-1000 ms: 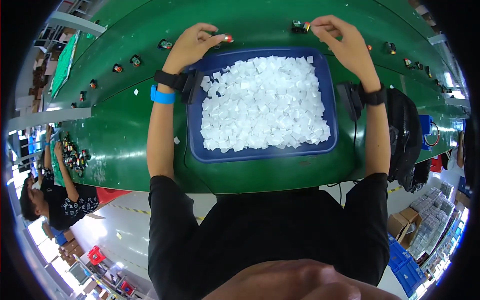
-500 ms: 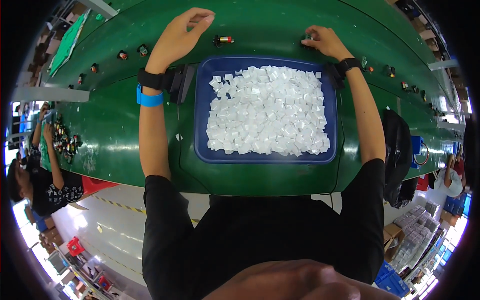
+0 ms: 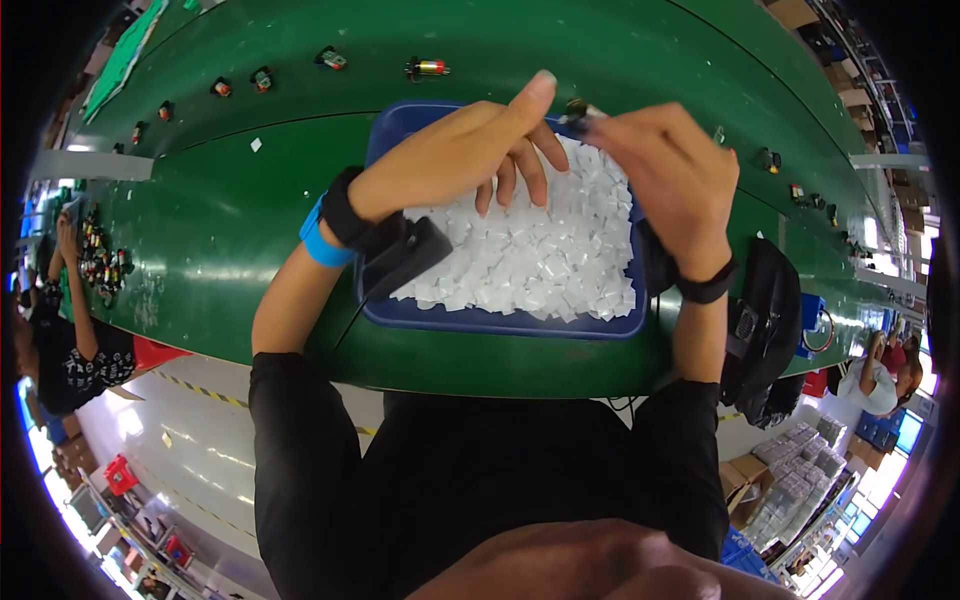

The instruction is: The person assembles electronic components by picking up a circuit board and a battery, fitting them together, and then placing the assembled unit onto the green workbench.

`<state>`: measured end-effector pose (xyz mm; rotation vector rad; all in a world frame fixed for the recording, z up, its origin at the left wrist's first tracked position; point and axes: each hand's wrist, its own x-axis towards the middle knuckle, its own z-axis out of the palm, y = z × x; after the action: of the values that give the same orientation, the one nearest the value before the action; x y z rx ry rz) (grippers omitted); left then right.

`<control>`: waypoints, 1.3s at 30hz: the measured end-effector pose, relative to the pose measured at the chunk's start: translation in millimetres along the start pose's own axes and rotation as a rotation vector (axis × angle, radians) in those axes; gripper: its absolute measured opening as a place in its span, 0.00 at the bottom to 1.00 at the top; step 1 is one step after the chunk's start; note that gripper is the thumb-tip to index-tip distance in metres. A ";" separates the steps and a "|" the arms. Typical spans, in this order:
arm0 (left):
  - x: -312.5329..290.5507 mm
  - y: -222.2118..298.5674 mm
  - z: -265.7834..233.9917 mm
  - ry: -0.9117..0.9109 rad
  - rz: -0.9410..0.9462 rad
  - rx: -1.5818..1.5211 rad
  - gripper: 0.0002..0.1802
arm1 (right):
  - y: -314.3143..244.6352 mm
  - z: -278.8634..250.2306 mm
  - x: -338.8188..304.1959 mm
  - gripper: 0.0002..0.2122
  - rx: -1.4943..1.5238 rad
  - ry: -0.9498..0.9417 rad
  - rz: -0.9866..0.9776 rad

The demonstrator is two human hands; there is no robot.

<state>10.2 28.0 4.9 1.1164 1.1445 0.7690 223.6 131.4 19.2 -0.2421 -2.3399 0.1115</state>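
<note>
Over the upper part of a blue tray (image 3: 505,325) my left hand (image 3: 465,150) is open, thumb raised and fingers spread, holding nothing. The tray bears a heap of small white square pieces (image 3: 530,255). My right hand (image 3: 675,175), somewhat blurred, is at the tray's far right corner. Its fingers pinch a small dark motor-like assembly (image 3: 578,115) with a metallic bit, held just beyond my left fingertips. Behind the tray a similar assembly with a red and yellow cylinder (image 3: 428,68) lies on the green table. Another small assembly (image 3: 330,58) lies to its left.
More small assemblies (image 3: 262,79) sit in a row along the table (image 3: 230,210), on both sides. A black bag (image 3: 765,320) and a blue box (image 3: 812,325) stand at the right. A co-worker (image 3: 75,350) sits at the left by a pile of parts (image 3: 100,260).
My right hand has picked up the small assembly from the table and brought it left and nearer. My left hand has moved right, over the tray, uncovering an assembly on the table.
</note>
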 end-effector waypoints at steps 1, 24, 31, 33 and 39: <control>-1.8 4.4 5.8 0.005 0.035 -0.008 0.32 | -6.9 -6.1 -2.1 0.10 -0.009 -0.025 -0.050; -7.7 6.8 29.4 0.207 0.270 -0.122 0.17 | -20.6 -17.4 -17.7 0.12 0.239 -0.025 -0.047; -9.0 5.5 35.6 0.320 0.327 0.027 0.16 | -17.8 -16.5 -18.7 0.09 0.417 -0.064 0.466; -7.8 4.7 36.1 0.332 0.354 0.081 0.16 | -16.2 -14.7 -20.1 0.09 0.428 -0.060 0.479; -6.4 3.7 37.6 0.377 0.368 0.185 0.16 | -11.4 -10.0 -23.1 0.07 0.429 -0.039 0.455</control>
<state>44.7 12.8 11.3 1.3978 1.3619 1.2164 245.0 115.5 12.0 -0.5518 -2.1942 0.8333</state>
